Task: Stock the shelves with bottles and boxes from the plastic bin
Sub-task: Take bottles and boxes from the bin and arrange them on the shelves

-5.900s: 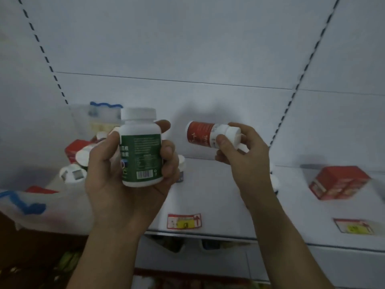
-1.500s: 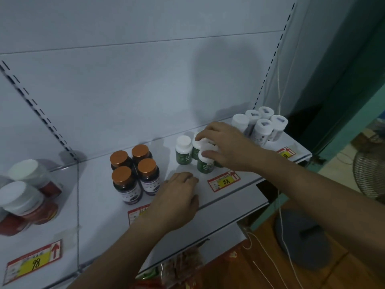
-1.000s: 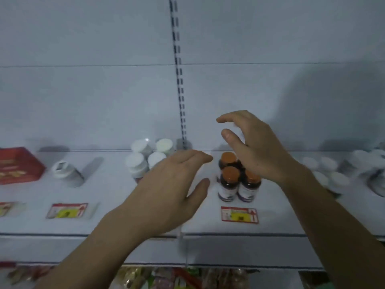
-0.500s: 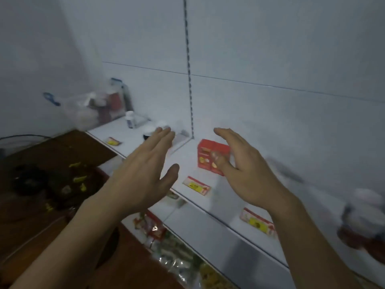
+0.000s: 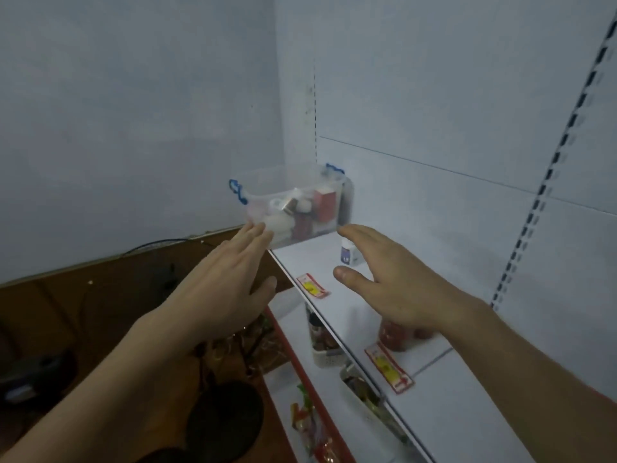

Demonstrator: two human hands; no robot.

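Observation:
A clear plastic bin (image 5: 258,203) with blue handles stands at the far left end of the white shelf (image 5: 430,402). Inside it lie white bottles, a red box (image 5: 324,203) and dark red bottles. My left hand (image 5: 227,285) stretches toward the bin with straight fingers, its tips level with the bin's near left corner, and it holds nothing. My right hand (image 5: 397,279) hovers over the shelf with spread fingers, also holding nothing. A small white bottle (image 5: 347,252) stands on the shelf just beyond my right hand. Red bottles (image 5: 395,335) show under my right wrist.
Red and yellow price tags (image 5: 312,285) run along the shelf's front edge. A lower shelf (image 5: 283,396) carries packets and a white basket (image 5: 325,357). On the brown floor to the left lie a dark round object (image 5: 223,419) and a cable. A perforated upright (image 5: 547,182) rises at the right.
My view has swung left along the shelf from the stocked bottles to the bin. Both hands have moved forward toward the bin with nothing in them; the red boxes have left the view.

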